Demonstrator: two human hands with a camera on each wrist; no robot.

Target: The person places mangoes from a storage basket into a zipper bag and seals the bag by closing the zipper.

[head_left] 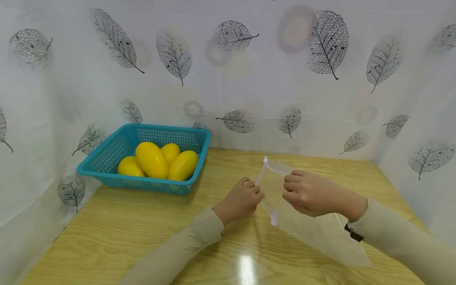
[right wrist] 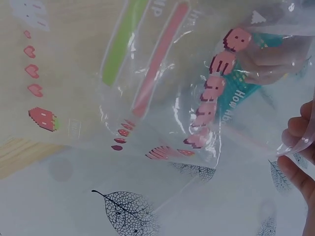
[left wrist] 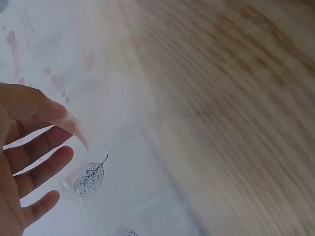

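A clear plastic zip bag (head_left: 320, 241) with a pinkish zip edge hangs over the right half of the table, its mouth spread apart. My left hand (head_left: 240, 200) pinches one side of that mouth between thumb and index finger; the left wrist view shows its other fingers loosely bent. On the opposite side, my right hand (head_left: 313, 194) pinches the other edge. Pink and green prints, hearts and strawberries cover the bag (right wrist: 162, 88) in the right wrist view. Nothing is visible inside it.
At the back left stands a blue-green plastic basket (head_left: 107, 179) with several smooth yellow oval fruits (head_left: 151, 160), perhaps mangoes. The wood-grain table (head_left: 199, 241) meets a white curtain (head_left: 249, 91) with leaf prints at the back and sides.
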